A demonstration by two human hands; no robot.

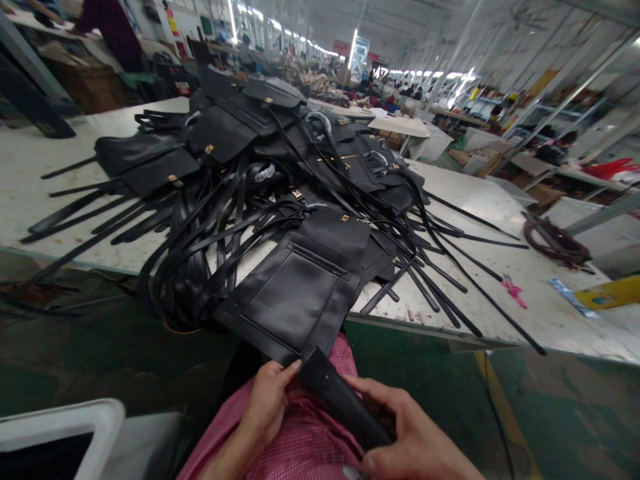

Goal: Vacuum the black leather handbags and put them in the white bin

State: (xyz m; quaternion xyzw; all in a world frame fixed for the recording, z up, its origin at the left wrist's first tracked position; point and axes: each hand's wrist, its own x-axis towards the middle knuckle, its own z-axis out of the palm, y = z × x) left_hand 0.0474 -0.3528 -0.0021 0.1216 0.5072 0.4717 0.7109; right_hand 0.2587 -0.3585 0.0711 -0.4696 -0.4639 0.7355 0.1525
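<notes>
Workshop floor: long, busy hall behind, lamps along the top of the frame, a pale table (575, 335) across the middle.
Left hand (267, 403): lower centre, thumb on top of the black bag's lower edge, pinching it, fingers mostly hidden.
Right hand (415, 427): lower right of centre, thumb and fingers closed around a flat black strip (345, 400) with a small stud-like dot; whether it joins the bag cannot be told.
Black bag (295, 290): centre of the frame, zipped panel upward, slanting from the table edge down towards the lap.
Step in hand: probably sorting or checking the strip against the bag's lower edge.
Next move: would seem to call for the left pinch steadying the bag while the right turns or lines up the strip.
Checked pink garment (300, 430): bottom centre, beneath both hands.
Loose straps (173, 280): left of the bag, hanging over the table edge; a likely snag.
Heap of black bags (227, 130): upper centre, gold clasps showing.
Pink clippers (514, 291): right side, on the table beyond the strap ends.
</notes>
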